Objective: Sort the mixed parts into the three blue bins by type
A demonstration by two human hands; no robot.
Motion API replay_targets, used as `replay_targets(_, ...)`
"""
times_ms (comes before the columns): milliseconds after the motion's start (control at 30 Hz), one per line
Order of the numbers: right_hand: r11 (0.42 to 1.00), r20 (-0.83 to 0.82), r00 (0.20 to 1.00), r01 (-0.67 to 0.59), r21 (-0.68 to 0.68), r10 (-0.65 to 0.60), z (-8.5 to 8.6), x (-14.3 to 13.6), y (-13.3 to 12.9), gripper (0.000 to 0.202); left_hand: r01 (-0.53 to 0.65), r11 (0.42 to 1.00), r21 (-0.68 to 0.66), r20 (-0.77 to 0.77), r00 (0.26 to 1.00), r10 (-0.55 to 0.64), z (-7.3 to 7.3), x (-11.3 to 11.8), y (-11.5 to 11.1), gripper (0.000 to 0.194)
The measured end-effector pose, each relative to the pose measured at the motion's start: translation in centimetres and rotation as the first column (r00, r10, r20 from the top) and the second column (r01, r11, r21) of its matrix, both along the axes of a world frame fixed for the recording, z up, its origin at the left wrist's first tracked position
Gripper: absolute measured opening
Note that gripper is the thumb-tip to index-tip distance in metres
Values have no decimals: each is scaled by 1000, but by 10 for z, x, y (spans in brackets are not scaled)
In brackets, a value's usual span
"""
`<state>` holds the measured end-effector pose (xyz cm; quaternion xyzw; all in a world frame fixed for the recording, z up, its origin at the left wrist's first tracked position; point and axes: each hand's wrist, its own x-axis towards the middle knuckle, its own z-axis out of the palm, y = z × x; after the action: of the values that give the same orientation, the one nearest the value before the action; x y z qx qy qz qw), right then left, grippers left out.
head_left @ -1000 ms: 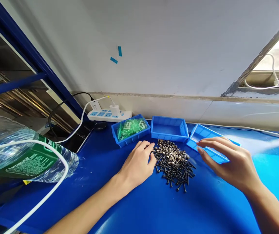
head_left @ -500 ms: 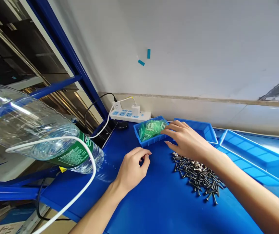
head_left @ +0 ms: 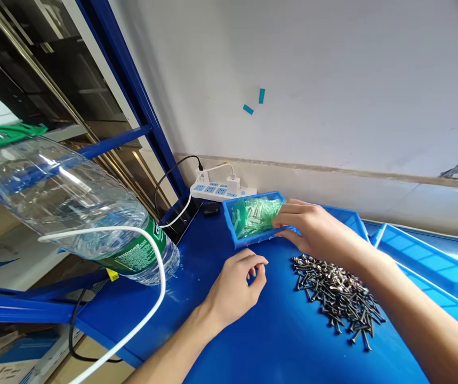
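Observation:
My right hand (head_left: pixel 304 224) grips the right end of a small blue bin (head_left: pixel 232 234), thumb outside the wall and fingers over the rim. Inside the bin lie green-tinted clear plastic bags (head_left: pixel 258 213) with small pale parts in them. The fingertips are partly hidden at the bags, so contact with them is unclear. Nearer to me, my left hand (head_left: pixel 239 285) rests over the table with curled fingers, thumb close to the index finger and nothing visible between them. A heap of dark screws (head_left: pixel 336 293) lies below my right wrist and forearm.
Two more blue bins, one behind my right hand (head_left: pixel 346 218) and one farther right (head_left: pixel 432 256), stand near the wall. At left is a large water bottle (head_left: pixel 133 256) with a white cable (head_left: pixel 160 272) before it. A power strip (head_left: pixel 216 189) sits against the wall.
My right hand has closed on the bin's right end, and the bin appears slightly turned or tilted. My left hand keeps its curled shape. The camera view has shifted a little.

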<state>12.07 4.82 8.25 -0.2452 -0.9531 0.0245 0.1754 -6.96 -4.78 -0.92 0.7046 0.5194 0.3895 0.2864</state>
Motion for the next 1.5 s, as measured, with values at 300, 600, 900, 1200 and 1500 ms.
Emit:
replay_targets(300,1000,-99,995,23,16,-21,18,38,-64,14,364,904,-224,737,670,-87,19,17,-4,62)
replay_targets(600,959,-131,957,272,82,-260,1,50,-117,67,176,972,-158,555,829,-60,25,30,-7,92)
replay_targets(900,890,-451,802,203,-409,-390,-13,73,-125,72,132,987,86,279,948,-151,53,42,7,78)
replay_targets(1200,478,-550,413,-272,-835,-726,-44,80,-115,43,109,981,158,-224,972,-72,77,68,13,115)
replay_targets(1500,507,-400,418,183,-842,-816,-74,110,-123,50,208,968,138,-367,919,-144,62,89,29,119)
